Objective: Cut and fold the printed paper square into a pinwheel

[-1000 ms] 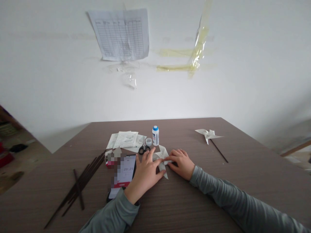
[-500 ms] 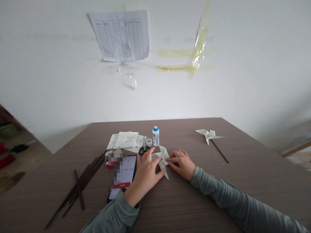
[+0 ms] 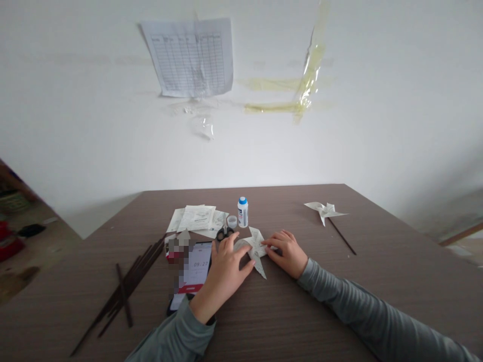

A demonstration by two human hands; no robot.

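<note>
A folded paper pinwheel (image 3: pixel 257 248) with printed marks lies on the table between my hands. My left hand (image 3: pixel 225 269) is on its left side with fingers spread; the index fingertip and thumb are at the paper's left and lower blades. At the right blade, the bent fingers of my right hand (image 3: pixel 287 254) pinch the paper's tip. Just beyond my left fingers are black-handled scissors (image 3: pixel 225 233), partly hidden. Behind them stand a small clear cup (image 3: pixel 232 221) and a white bottle with a blue cap (image 3: pixel 243 213).
A finished-looking pinwheel (image 3: pixel 325 211) on a dark stick lies at the right. A phone (image 3: pixel 196 266) showing a timer lies beside my left hand, near a small red-and-white box (image 3: pixel 174 249). Paper sheets (image 3: pixel 196 217) are stacked behind; several dark sticks (image 3: pixel 130 284) lie left.
My right hand has shifted slightly right, and more of the pinwheel's centre shows. My left thumb and index finger have drawn back a little from the middle. The phone timer has advanced.
</note>
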